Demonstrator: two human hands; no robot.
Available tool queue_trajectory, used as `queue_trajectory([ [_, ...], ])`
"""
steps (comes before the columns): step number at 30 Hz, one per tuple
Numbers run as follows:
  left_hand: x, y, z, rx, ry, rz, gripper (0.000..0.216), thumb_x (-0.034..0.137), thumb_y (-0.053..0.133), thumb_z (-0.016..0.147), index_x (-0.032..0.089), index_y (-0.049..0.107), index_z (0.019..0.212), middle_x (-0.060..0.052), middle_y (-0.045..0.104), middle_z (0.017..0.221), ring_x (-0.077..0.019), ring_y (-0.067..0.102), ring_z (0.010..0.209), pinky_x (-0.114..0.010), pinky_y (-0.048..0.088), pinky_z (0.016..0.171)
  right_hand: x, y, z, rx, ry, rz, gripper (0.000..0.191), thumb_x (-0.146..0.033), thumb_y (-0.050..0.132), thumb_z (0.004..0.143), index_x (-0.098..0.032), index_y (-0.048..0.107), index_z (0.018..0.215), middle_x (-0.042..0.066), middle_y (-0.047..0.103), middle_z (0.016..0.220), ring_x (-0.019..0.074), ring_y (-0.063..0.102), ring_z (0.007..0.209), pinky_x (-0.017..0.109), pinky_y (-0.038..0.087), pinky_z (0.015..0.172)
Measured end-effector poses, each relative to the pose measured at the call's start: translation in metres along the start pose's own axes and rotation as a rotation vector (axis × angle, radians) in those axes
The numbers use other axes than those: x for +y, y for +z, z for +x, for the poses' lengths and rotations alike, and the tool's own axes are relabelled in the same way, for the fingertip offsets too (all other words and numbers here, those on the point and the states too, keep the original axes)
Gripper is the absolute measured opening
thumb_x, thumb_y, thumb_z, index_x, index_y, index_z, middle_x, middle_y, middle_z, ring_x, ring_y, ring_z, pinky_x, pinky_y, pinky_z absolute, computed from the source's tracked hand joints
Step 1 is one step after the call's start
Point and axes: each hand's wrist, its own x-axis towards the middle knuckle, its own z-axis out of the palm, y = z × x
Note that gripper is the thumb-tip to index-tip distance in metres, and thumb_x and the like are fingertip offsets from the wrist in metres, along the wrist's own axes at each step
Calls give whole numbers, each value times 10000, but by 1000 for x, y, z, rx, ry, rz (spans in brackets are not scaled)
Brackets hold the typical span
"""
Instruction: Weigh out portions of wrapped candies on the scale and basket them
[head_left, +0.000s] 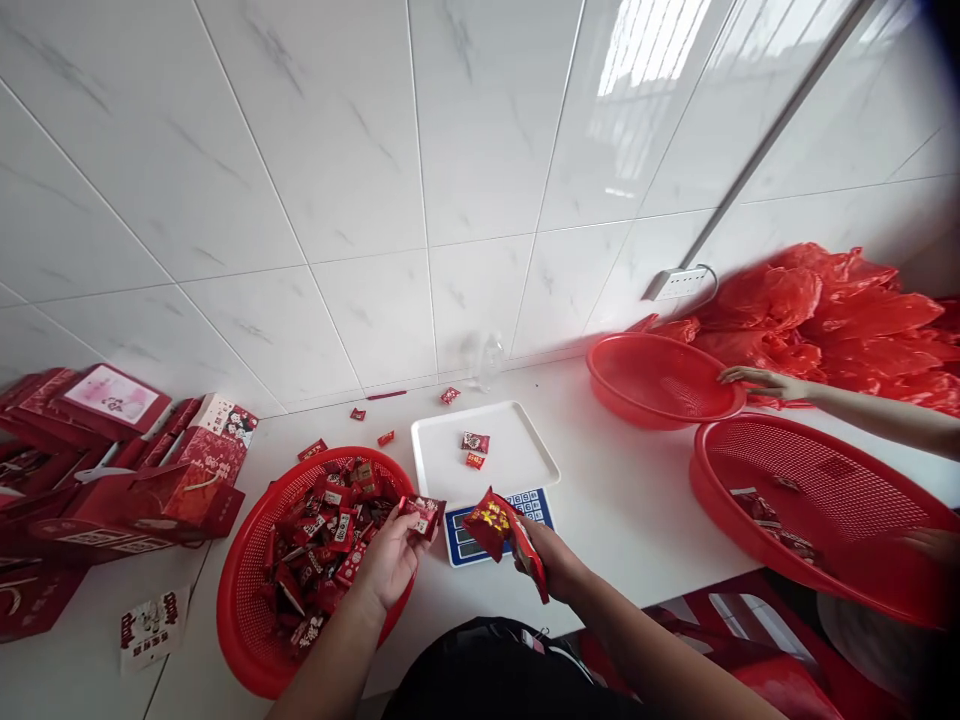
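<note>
My left hand [390,558] is closed on a small red candy packet [424,512], over the right rim of a red basket [244,610] full of several wrapped candies [322,545]. My right hand [551,560] grips a red gift bag [501,530] with gold print, just in front of a blue digital scale [525,505]. On the scale's white tray [450,460] lie two candies [475,448].
Red gift boxes [127,480] pile up at the left. Another person's hand [757,380] rests on an empty red basket [660,380]; a second red basket [817,500] sits at the right. Red plastic bags [832,310] heap by the wall. Loose candies [450,395] dot the table.
</note>
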Motion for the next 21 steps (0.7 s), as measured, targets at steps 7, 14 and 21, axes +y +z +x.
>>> queue_trajectory([
  [7, 7, 52, 46, -112, 66, 182, 381, 71, 535, 756, 207, 493, 1109, -33, 655, 860, -98, 622, 667, -205, 496, 581, 5, -21, 0, 42, 13, 83, 232, -318, 499, 816, -176, 498, 632, -45, 505, 463, 38, 446, 360, 151, 377, 396],
  [14, -12, 34, 51, -31, 61, 242, 310, 51, 482, 781, 190, 466, 1058, -19, 643, 783, -96, 623, 648, -211, 493, 592, -3, -29, 1, 62, -54, 64, 203, -318, 528, 802, -164, 522, 669, -20, 567, 494, 61, 499, 375, 163, 395, 386],
  [21, -21, 14, 31, -23, -3, 252, 157, 106, 565, 753, 179, 494, 873, -24, 655, 758, -113, 634, 652, -231, 503, 610, -40, -4, 6, -45, -65, 119, 208, -349, 496, 829, -151, 554, 798, 30, 649, 599, 133, 610, 474, 259, 522, 502],
])
